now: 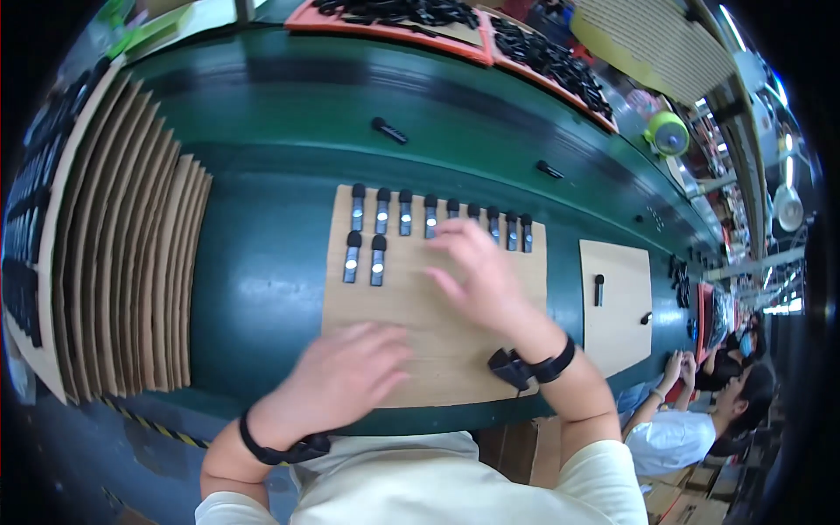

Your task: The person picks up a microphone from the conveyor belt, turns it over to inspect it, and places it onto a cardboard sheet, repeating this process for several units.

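Observation:
On a brown cardboard sheet, a row of several small dark microphones with rounded black foam-like tops lies along the far edge. Below its left end are two more, one microphone beside another. My right hand is over the row, its thumb apart from the fingers. Its fingertips come close to a microphone in the middle; whether they touch it I cannot tell. Over the sheet's near left part, my left hand is slightly blurred, fingers stretched out, nothing in it.
Upright cardboard sheets stand packed at the left of the green table. Loose microphones lie on the far side. Red trays of black parts sit at the back. At right, another cardboard sheet lies near a seated person.

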The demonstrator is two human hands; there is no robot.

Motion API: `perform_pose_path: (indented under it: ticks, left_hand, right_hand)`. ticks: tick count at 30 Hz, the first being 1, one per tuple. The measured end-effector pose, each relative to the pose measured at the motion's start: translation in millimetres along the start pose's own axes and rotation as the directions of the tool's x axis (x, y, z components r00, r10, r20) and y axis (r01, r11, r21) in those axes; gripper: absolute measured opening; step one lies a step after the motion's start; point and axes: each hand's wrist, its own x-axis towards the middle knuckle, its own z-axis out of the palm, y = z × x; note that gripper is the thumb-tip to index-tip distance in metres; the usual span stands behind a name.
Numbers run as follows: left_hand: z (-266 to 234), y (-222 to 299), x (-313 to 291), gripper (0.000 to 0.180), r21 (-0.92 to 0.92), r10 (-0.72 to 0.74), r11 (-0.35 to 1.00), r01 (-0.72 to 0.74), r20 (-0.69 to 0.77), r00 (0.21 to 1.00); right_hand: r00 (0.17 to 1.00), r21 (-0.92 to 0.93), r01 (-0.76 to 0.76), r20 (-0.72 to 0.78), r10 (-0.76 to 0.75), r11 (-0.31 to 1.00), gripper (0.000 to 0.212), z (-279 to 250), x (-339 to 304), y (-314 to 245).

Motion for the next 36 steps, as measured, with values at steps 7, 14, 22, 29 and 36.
perform_pose_path:
  ticks: [7, 14, 22, 29, 36]
  left_hand:
    - [-82.4, -90.0, 72.7, 0.009, 0.226, 0.046, 0.973, 0.04, -0.362, 0.931]
    - [-104.8, -194.1, 152.0, 0.018, 0.191, -0.361, 0.877, 0.441, -0.344, 0.867]
    - [-68.9, -245.3, 209.0, 0.025, 0.314, 0.079, 0.949, -0.019, -0.18, 0.981]
    - [-92.1, -269.2, 166.0, 0.018, 0.04, -0.311, 0.942, 0.332, -0.266, 0.913]
    - [-73.6, -238.5, 118.5, 0.025, -0.615, -0.487, 0.78, 0.116, -0.48, 0.73]
  right_hand:
    - [0.95, -0.029, -0.303, -0.083, 0.299, 0.953, 0.019, -77.0, -7.7, 130.3]
    - [0.942, -0.311, -0.334, -0.113, 0.315, 0.89, 0.027, -85.3, 9.1, 229.1]
    - [0.902, -0.341, -0.385, 0.058, 0.428, 0.857, 0.026, -87.0, 14.8, 270.1]
    - [0.868, 0.463, -0.387, -0.109, 0.485, 0.797, 0.027, -72.3, 9.9, 179.2]
    - [0.921, 0.942, -0.059, -0.076, 0.382, 0.33, 0.023, -41.7, -43.9, 23.3]
